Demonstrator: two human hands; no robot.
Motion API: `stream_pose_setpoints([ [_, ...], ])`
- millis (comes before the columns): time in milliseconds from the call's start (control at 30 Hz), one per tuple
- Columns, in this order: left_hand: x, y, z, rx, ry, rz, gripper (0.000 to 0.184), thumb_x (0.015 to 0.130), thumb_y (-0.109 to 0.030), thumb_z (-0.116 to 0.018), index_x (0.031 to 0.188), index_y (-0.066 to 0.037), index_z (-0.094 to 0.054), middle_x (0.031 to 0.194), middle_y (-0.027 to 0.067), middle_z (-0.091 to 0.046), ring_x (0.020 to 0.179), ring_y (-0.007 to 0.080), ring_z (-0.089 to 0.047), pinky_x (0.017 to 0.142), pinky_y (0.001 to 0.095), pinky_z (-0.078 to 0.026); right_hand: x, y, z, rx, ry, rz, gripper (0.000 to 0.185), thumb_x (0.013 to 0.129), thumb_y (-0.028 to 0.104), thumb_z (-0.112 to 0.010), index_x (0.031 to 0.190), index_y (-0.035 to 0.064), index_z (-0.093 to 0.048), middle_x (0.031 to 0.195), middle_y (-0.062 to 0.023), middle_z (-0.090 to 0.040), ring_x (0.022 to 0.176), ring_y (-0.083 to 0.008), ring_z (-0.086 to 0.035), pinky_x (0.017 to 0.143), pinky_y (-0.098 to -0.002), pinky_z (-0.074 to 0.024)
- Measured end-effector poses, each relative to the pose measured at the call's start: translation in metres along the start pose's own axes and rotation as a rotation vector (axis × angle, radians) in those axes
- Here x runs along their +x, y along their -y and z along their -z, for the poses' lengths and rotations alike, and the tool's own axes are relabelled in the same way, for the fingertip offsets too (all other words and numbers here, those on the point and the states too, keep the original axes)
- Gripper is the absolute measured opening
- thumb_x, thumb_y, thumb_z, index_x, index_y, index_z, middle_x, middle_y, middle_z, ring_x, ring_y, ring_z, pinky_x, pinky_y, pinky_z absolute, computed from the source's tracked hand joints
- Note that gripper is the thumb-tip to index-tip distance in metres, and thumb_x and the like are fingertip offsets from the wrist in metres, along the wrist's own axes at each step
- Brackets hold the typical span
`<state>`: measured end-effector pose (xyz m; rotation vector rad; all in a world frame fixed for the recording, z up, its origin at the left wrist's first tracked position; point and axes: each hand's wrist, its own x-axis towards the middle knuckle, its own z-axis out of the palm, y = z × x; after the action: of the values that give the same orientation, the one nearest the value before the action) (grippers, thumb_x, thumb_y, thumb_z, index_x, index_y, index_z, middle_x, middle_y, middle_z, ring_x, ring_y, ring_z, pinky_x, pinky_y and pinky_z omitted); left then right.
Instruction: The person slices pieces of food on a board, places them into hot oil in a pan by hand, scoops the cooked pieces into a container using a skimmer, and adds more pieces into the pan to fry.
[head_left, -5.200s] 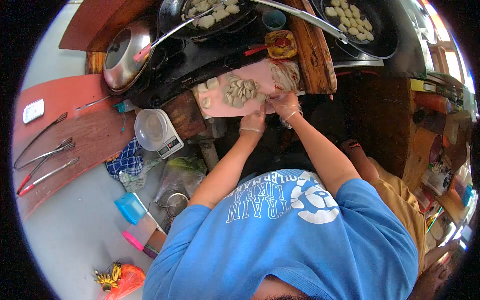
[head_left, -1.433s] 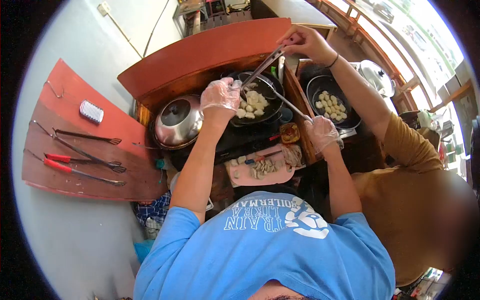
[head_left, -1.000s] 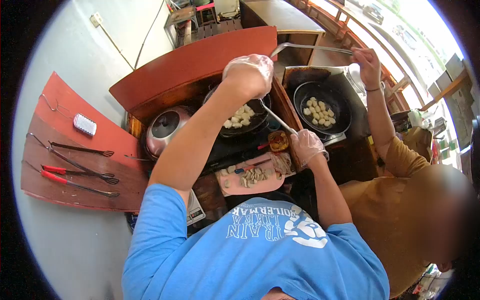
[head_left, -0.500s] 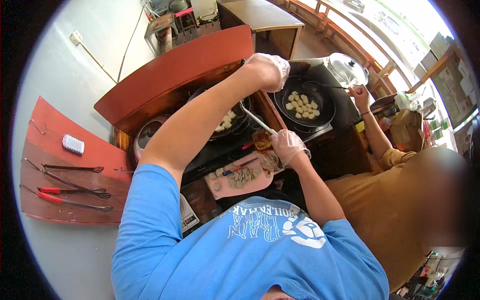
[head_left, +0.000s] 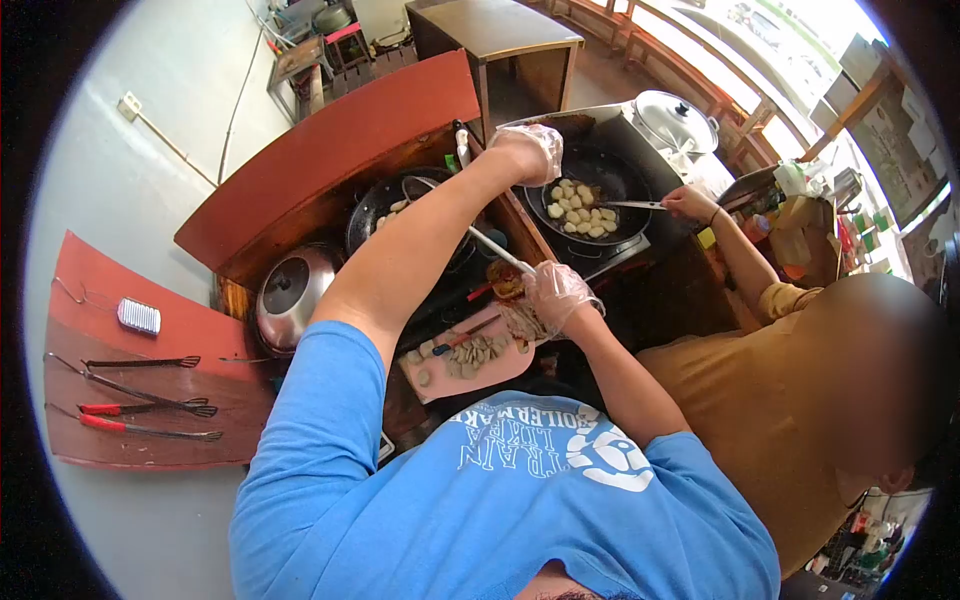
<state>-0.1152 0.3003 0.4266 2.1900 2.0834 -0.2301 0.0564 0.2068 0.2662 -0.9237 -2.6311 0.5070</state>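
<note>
At the far left, a red board (head_left: 100, 280) stands by the grey wall, with a grater (head_left: 139, 316) and several long-handled tools (head_left: 105, 424) on it, two of them with red grips. Next comes a silver lidded pan (head_left: 293, 285), below a long red panel (head_left: 330, 160). To its right is the left wok (head_left: 363, 215), partly hidden by the person's forearm, with pale pieces (head_left: 397, 207) showing inside.

Nearer the body, a pink cutting board (head_left: 440, 388) carries greyish slices (head_left: 478, 352) and a slim tool (head_left: 442, 349) with a blue end; a small stained dish (head_left: 507, 278) sits just beyond it.

The left hand (head_left: 535, 155), in a clear glove, hangs over the divide between the two woks; its fingers are turned out of view, so whether it grips anything cannot be told. The right hand (head_left: 560, 295), gloved too, is curled around the end of a skimmer (head_left: 500, 250), which slants up and left so that its round head is over the left wok.

Farther right, the right wok (head_left: 622, 175) holds more whitish lumps (head_left: 582, 210). A co-worker's hand (head_left: 690, 204) grips a turner (head_left: 635, 204) reaching into them. Beyond lies a silver lid (head_left: 677, 120).
</note>
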Motion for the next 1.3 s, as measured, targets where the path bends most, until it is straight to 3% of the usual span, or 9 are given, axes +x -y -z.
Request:
stream_pose_setpoints([
  [200,0.005,-0.004,0.002,-0.004,0.042,0.061,0.037,0.092,-0.038,-0.05,0.114,-0.013,-0.068,0.129,0.0064,-0.061,0.124,0.0261,-0.055,0.097,0.0447,-0.049,-0.007,0.016,0.026,-0.016,0.04,0.063,0.036,0.097,0.029,-0.05,0.082,-0.003,-0.058,0.082,-0.027,-0.062,0.082,-0.0444,-0.061,0.073,-0.0521,-0.0489],
  [267,0.009,-0.001,-0.002,0.005,0.013,0.037,0.038,0.093,-0.039,-0.05,0.114,-0.014,-0.068,0.131,0.0044,-0.06,0.127,0.0248,-0.052,0.099,0.0429,-0.048,-0.009,0.008,0.016,-0.206,0.05,0.182,0.02,0.091,0.017,-0.053,0.094,-0.0004,-0.063,0.084,-0.0187,-0.057,0.078,-0.0333,-0.059,0.064,-0.0431,-0.0488],
  [400,0.012,0.0,0.002,-0.002,-0.008,-0.001,0.037,0.093,-0.038,-0.05,0.116,-0.014,-0.068,0.132,0.0042,-0.059,0.126,0.0245,-0.053,0.099,0.0436,-0.048,-0.005,0.008,0.012,-0.167,0.137,0.072,0.019,0.089,0.015,-0.053,0.096,0.0002,-0.063,0.085,-0.0184,-0.057,0.079,-0.0327,-0.058,0.064,-0.0425,-0.0484],
  [600,0.006,-0.007,0.008,0.061,-0.035,-0.064,0.037,0.096,-0.038,-0.049,0.115,-0.014,-0.069,0.129,0.006,-0.061,0.124,0.0253,-0.054,0.098,0.0429,-0.049,-0.01,0.015,0.019,-0.07,0.019,0.123,0.037,0.097,0.03,-0.048,0.084,-0.0028,-0.06,0.083,-0.026,-0.063,0.082,-0.0432,-0.062,0.077,-0.05,-0.0497],
  [667,0.007,-0.011,0.009,0.029,-0.015,-0.05,0.036,0.096,-0.039,-0.049,0.113,-0.014,-0.069,0.128,0.0065,-0.062,0.122,0.0257,-0.055,0.098,0.0432,-0.049,-0.01,0.006,0.005,-0.16,0.126,0.148,0.02,0.095,0.015,-0.048,0.094,-0.0008,-0.061,0.085,-0.0185,-0.056,0.078,-0.036,-0.058,0.065,-0.0475,-0.0468],
  [967,0.019,-0.044,0.007,-0.031,-0.003,-0.053,0.033,0.093,-0.034,-0.051,0.108,-0.011,-0.071,0.122,0.0095,-0.066,0.116,0.0279,-0.061,0.093,0.0463,-0.052,-0.017,0.008,-0.002,-0.147,-0.048,0.199,0.023,0.095,0.019,-0.049,0.09,-0.0011,-0.059,0.084,-0.0199,-0.058,0.079,-0.037,-0.06,0.067,-0.0473,-0.0496],
  [1167,0.035,-0.061,0.005,-0.026,0.034,-0.107,0.035,0.093,-0.034,-0.054,0.107,-0.007,-0.07,0.121,0.0106,-0.066,0.114,0.0292,-0.062,0.091,0.0464,-0.053,-0.012,0.011,-0.007,0.037,0.032,-0.073,0.028,0.092,0.021,-0.049,0.082,0.0,-0.064,0.079,-0.0187,-0.06,0.074,-0.035,-0.063,0.071,-0.0444,-0.0522],
  [1233,0.041,-0.067,0.002,-0.032,0.022,-0.111,0.035,0.092,-0.034,-0.055,0.107,-0.006,-0.07,0.121,0.0115,-0.066,0.113,0.0298,-0.063,0.09,0.0461,-0.053,-0.014,0.003,-0.011,-0.187,0.008,0.295,0.028,0.093,0.023,-0.049,0.086,-0.0006,-0.061,0.078,-0.0221,-0.06,0.074,-0.0375,-0.062,0.067,-0.0497,-0.0505],
  [1300,0.047,-0.072,-0.002,-0.038,0.011,-0.114,0.035,0.092,-0.034,-0.057,0.108,-0.006,-0.07,0.121,0.0124,-0.066,0.111,0.0304,-0.064,0.09,0.0457,-0.053,-0.016,0.002,-0.016,-0.156,0.037,0.248,0.027,0.09,0.023,-0.052,0.087,-0.0008,-0.064,0.079,-0.0205,-0.062,0.074,-0.0336,-0.064,0.064,-0.0465,-0.052],
])
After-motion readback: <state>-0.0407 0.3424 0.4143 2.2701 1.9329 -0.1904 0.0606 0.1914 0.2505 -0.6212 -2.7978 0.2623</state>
